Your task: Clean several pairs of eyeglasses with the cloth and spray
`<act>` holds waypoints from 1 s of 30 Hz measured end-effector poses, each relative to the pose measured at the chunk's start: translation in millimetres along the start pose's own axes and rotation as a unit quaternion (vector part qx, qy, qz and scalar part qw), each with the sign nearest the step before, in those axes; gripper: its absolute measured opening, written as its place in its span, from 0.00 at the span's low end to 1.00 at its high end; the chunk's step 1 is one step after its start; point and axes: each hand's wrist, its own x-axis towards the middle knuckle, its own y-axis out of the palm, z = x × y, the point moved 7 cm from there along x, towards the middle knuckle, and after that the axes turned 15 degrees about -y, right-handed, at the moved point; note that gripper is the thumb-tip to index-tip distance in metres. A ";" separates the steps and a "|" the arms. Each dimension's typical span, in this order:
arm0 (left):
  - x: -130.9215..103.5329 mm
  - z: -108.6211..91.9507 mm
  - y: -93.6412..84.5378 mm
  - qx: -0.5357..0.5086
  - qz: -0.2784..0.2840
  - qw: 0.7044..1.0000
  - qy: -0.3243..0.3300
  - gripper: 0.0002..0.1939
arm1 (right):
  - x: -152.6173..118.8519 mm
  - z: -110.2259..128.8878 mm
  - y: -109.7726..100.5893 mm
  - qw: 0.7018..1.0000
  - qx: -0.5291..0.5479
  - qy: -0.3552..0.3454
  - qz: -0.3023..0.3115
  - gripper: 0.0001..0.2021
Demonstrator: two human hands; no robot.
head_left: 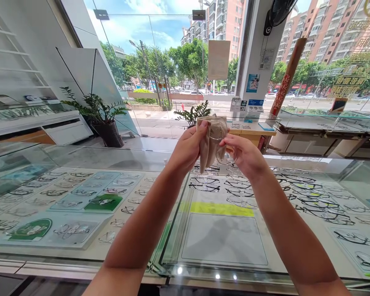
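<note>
Both my arms stretch forward over a glass display counter (135, 158). My left hand (189, 144) is closed on a beige cloth (205, 153), thumb on top, and the cloth hangs down below it. A thin-rimmed pair of eyeglasses (217, 130) is held up against the cloth, one lens facing me with cloth behind it. My right hand (242, 150) pinches the eyeglasses at their right side between thumb and fingers. The second lens shows lower down, close to the right fingers. Part of the frame is hidden by the cloth and fingers.
Rows of eyeglasses (205, 185) lie inside the counter under the glass, left and right. A grey mat (223, 238) lies in front of me. Potted plants (106, 127) stand beyond the counter, before a glass door (151, 61). A wooden-topped display table (249, 130) stands at the back right.
</note>
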 end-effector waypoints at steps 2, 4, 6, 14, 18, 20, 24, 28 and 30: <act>-0.3 -0.6 1.1 0.007 0.007 1.000 0.001 0.23 | 0.0 -1.2 -0.1 1.000 0.000 0.008 0.003 0.07; -0.2 -0.4 2.2 0.012 0.009 1.000 0.002 0.23 | 0.0 -2.0 0.8 1.000 0.002 0.013 0.013 0.06; 0.1 -0.1 2.7 0.017 0.003 1.000 0.003 0.23 | 0.2 -1.7 2.1 1.000 0.003 0.012 0.027 0.06; -4.2 -5.0 9.8 0.038 0.020 0.999 0.002 0.21 | 0.3 1.9 -0.3 1.000 0.011 0.021 0.020 0.06; -7.0 -6.8 8.8 0.054 0.031 0.998 -0.005 0.19 | -1.3 0.2 -3.2 0.999 0.023 0.042 -0.002 0.06; -7.9 -7.3 10.1 0.064 0.045 0.997 -0.008 0.19 | -2.0 -0.8 -3.7 0.998 0.033 0.045 -0.007 0.05; -8.4 -7.8 12.1 0.061 0.054 0.997 -0.007 0.19 | -2.1 -2.1 -2.9 0.998 0.043 0.043 -0.006 0.05; -7.1 -5.9 9.7 0.045 0.043 0.998 -0.008 0.19 | -1.9 -2.4 -1.6 0.998 0.034 0.044 -0.008 0.05; -6.7 -5.3 7.9 0.043 0.039 0.998 -0.010 0.19 | -2.1 -2.6 -1.7 0.998 0.034 0.048 -0.018 0.05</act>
